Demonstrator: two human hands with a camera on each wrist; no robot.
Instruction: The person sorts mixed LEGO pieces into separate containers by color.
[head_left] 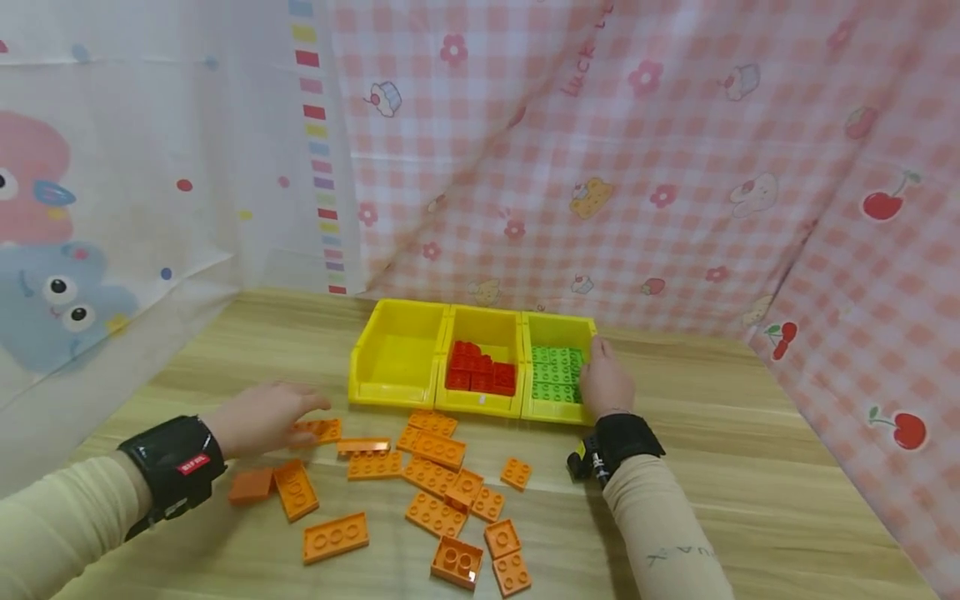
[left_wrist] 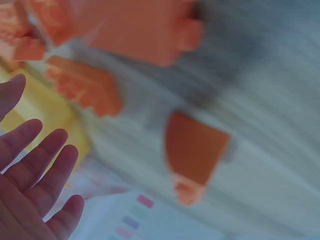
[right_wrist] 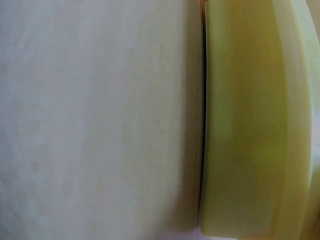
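My left hand (head_left: pixel 262 417) reaches over the left side of the table, fingers spread and nearly straight, with nothing between them in the left wrist view. Below its fingertips lies an orange brick (head_left: pixel 325 430), partly covered in the head view. At the right end of the bin row, my right hand (head_left: pixel 607 379) overlaps the side wall of the yellow bin (head_left: pixel 557 411) that has green bricks (head_left: pixel 553 375) in it. Its fingertips are largely hidden, so I cannot tell whether they grip the wall or a brick.
Several orange bricks (head_left: pixel 431 477) are scattered across the table (head_left: pixel 712 500) in front of the bins. Red bricks (head_left: pixel 480 369) fill part of the middle bin (head_left: pixel 486 313). The left bin (head_left: pixel 401 354) shows a bare floor. Patterned cloth (head_left: pixel 555 158) hangs behind.
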